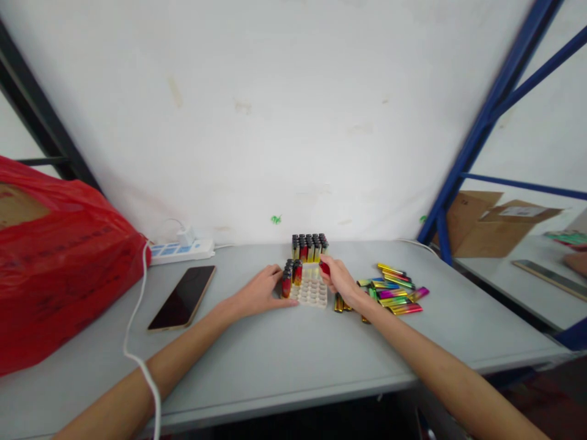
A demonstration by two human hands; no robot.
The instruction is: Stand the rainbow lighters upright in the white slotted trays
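Observation:
My left hand [259,291] is around the left side of a white tray [313,297] with rows of holes, thumb at the front corner and fingers toward the back, holding it. Several lighters [287,282] with black tops and red-gold bodies stand upright in its left part. Over the tray's right side, my right hand [339,280] is closed on a red lighter [324,267]; its lower end is hard to make out. Right behind the tray stands a block of upright lighters [310,247]. Loose shiny lighters [394,292] in many colours lie in a heap to the right, partly behind my right wrist.
A phone [182,298] lies on the grey table [257,360] at left. Behind it is a power strip [197,249]; a white cable [132,354] crosses above my left forearm. A red bag [68,269] bulges at far left. Blue rack posts [472,143] and a cardboard box [495,229] stand right.

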